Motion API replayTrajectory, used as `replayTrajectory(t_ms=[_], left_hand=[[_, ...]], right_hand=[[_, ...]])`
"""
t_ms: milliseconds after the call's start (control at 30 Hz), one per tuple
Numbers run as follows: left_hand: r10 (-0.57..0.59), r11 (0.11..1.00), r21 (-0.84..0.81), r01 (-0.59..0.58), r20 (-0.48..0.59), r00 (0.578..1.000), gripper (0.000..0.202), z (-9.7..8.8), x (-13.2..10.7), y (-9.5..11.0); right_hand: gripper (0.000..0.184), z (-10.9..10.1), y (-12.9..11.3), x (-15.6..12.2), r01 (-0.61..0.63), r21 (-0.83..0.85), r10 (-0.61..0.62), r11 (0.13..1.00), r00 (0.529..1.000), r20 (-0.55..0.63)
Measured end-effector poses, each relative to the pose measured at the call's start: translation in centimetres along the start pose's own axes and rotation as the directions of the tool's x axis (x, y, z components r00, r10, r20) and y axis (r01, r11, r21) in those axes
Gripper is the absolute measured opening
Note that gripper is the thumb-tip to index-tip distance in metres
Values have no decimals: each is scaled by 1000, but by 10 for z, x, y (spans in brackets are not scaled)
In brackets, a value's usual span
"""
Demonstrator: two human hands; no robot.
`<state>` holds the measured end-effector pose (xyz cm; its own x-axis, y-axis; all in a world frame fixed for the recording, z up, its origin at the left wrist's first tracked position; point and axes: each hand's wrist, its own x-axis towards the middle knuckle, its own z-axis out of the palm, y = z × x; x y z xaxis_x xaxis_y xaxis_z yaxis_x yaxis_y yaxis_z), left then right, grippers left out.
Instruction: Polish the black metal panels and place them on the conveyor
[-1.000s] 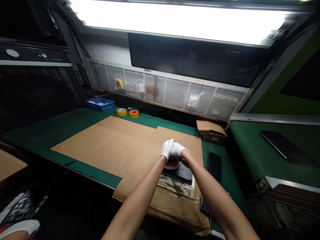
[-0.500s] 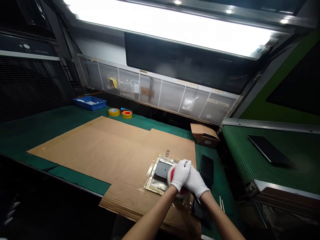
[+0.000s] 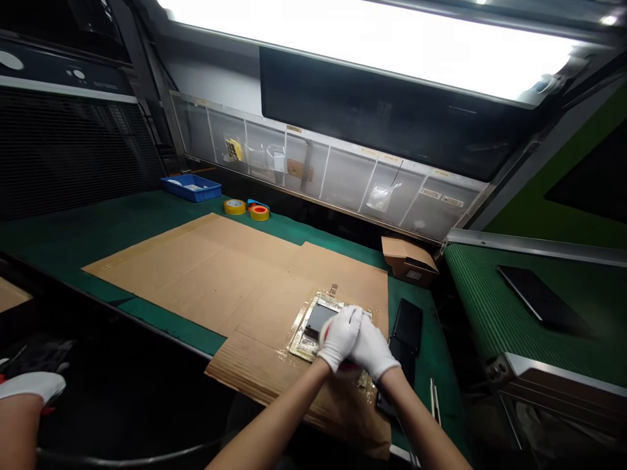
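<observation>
Both my hands wear white gloves and are pressed together over a white-and-red roll (image 3: 322,334), mostly hidden under them. My left hand (image 3: 343,333) is closed on the roll, and my right hand (image 3: 375,347) is closed against it from the right. The roll rests on a flat dark panel (image 3: 320,320), its right part covered by the hands. That panel lies within a shallow frame (image 3: 300,347) fixed with clear tape to the cardboard (image 3: 255,313). To the right of my hands lie black flat pieces (image 3: 408,326).
A conveyor with a green belt (image 3: 470,281) runs at the right, carrying a black panel (image 3: 536,294). Tape rolls (image 3: 235,207), a blue tray (image 3: 193,187) and an open carton (image 3: 410,260) stand along the back. Another person's gloved hand (image 3: 34,386) is at the lower left.
My hands and the roll have slid left across the dark panel, covering more of it. The view has shifted left, and another person's gloved hand has come in at the lower left.
</observation>
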<state>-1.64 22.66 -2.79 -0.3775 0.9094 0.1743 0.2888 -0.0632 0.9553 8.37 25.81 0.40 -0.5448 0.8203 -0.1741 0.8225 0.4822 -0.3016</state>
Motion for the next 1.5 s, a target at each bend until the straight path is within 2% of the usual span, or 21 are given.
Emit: replayTrajectory(t_ms=[133,233,300,400,467,533,633,767,833,900,967,1000,1067,1133,1200,1267,1300,1333,1400,1467,1500], left_hand=[[-8,1000,13,9,-79,997,45,-30,33,-12],[-11,999,39,17,-164,986,45,-57,31,-24],[-28,997,60,44,-245,969,46,-73,6,-37],[-10,991,124,57,-346,938,45,-86,-49,-64],[32,978,200,50,-385,922,42,-87,-83,-83],[80,953,299,46,-396,915,39,-83,-107,-98],[170,884,467,14,-349,922,38,-74,-123,-106],[244,795,606,-24,-283,928,37,-69,-123,-100],[273,780,624,-50,-267,924,36,-71,-123,-99],[307,786,611,-93,-256,917,36,-74,-125,-100],[323,822,556,-124,-275,906,38,-77,-129,-102],[318,850,510,-130,-300,899,41,-77,-131,-103],[277,910,397,-118,-371,886,45,-76,-132,-102],[199,959,270,-85,-431,880,49,-70,-128,-95],[82,994,97,-43,-445,892,61,-60,-117,-79],[-65,986,-168,4,-357,932,83,-48,-101,-52],[-116,945,-327,21,-274,955,93,-42,-92,-35],[-143,872,-488,39,-176,974,97,-38,-82,-17],[-135,653,-753,84,-7,991,88,-34,-65,19],[-156,410,-892,191,138,978,71,-41,-54,50],[-179,293,-923,251,205,962,65,-48,-52,62]], right_hand=[[36,-14,-35,48,9,-2,-9,1000,998,-57],[35,-23,-47,88,-12,3,12,1000,996,-86],[38,-24,-43,104,-67,5,67,998,992,-105],[44,-22,-20,116,-156,6,155,988,979,-132],[45,-22,3,118,-215,0,212,977,966,-144],[49,-23,24,117,-261,-15,255,965,955,-154],[63,-25,41,111,-267,-79,247,961,949,-196],[85,-17,27,96,-148,-207,91,967,961,-261],[93,-5,11,85,-12,-253,-48,967,972,-229],[105,9,-4,76,230,-232,-245,945,969,-34],[112,22,-14,69,405,-133,-380,905,908,177],[115,26,-17,67,432,-95,-402,897,886,233],[116,25,-20,64,420,-69,-395,905,889,231],[114,12,-22,60,406,-68,-390,911,904,178],[108,-10,-28,51,390,-35,-385,920,917,104],[97,-34,-41,37,373,64,-375,925,927,5],[91,-46,-49,28,371,123,-370,920,929,-33],[84,-57,-57,20,368,174,-364,913,930,-55],[74,-80,-65,4,343,215,-337,914,939,-67],[68,-108,-57,-12,310,202,-286,929,948,-139],[67,-125,-45,-19,289,194,-249,938,946,-205]])
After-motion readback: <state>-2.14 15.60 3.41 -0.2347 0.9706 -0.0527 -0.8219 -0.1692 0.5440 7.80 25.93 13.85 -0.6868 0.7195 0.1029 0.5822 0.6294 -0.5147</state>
